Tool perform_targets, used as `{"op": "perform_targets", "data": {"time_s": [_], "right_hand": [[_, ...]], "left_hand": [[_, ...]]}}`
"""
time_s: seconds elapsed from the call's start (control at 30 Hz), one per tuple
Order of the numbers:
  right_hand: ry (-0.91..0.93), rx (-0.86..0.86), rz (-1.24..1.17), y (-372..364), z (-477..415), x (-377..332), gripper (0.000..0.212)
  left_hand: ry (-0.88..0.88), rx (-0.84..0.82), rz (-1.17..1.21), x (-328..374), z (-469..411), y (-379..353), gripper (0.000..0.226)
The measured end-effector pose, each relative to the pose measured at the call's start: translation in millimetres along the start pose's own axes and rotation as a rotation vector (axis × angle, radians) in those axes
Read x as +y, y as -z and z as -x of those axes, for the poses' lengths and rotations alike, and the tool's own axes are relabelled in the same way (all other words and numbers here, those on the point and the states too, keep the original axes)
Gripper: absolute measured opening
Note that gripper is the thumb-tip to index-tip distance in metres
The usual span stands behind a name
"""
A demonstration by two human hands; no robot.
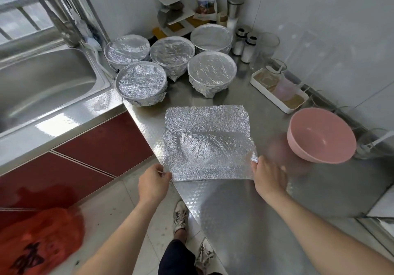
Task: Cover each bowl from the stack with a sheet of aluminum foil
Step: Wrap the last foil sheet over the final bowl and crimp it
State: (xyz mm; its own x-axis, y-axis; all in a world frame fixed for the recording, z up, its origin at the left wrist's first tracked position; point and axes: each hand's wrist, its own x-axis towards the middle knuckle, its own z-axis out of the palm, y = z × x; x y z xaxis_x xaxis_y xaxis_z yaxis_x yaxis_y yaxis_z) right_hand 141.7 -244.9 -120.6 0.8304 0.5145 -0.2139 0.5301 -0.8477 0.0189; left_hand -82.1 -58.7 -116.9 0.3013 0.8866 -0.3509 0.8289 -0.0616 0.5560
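The left grip point(152, 184) pinches the near left corner of the foil sheet point(207, 142), and the right grip point(268, 175) holds its near right corner. The sheet lies crumpled on the steel surface point(234, 210). An uncovered pink bowl point(322, 135) stands to its right, and five foil-covered bowls point(212, 68) stand behind.

Only illegible black characters on the crumpled red plastic bag point(38, 242).
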Motion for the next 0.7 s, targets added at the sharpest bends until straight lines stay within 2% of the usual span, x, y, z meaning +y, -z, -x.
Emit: {"op": "perform_targets", "data": {"time_s": [0.1,0.3,0.4,0.47,0.57,0.63,0.7], "right_hand": [[0.01,0.009,0.046,-0.2,0.5,-1.0,0.028],[-0.006,0.048,-0.017,-6.4,1.4,-1.1,0.027],[-0.027,0.05,-0.028,-9.1,0.8,-0.1,0.027],[-0.022,0.061,-0.041,-10.3,1.5,0.1,0.026],[-0.016,0.092,-0.065,-12.9,0.6,0.6,0.024],[-0.013,0.106,-0.065,-14.5,0.5,1.1,0.023],[-0.011,0.117,-0.069,-16.6,-0.1,-0.3,0.023]], "left_hand": [[0.002,0.011,0.0,-1.3,-0.3,-3.7,0.011],[-0.013,0.015,-0.022,1.1,4.0,-3.5,0.043],[-0.068,0.024,-0.093,-0.4,3.5,-5.0,0.056],[-0.107,0.092,-0.2,1.0,2.8,-4.3,0.063],[-0.366,0.166,-0.362,14.0,4.2,-8.3,0.062],[-0.585,0.055,-0.407,30.5,8.0,-19.7,0.051],[-0.683,-0.089,-0.473,45.0,9.6,-37.9,0.052]]}}
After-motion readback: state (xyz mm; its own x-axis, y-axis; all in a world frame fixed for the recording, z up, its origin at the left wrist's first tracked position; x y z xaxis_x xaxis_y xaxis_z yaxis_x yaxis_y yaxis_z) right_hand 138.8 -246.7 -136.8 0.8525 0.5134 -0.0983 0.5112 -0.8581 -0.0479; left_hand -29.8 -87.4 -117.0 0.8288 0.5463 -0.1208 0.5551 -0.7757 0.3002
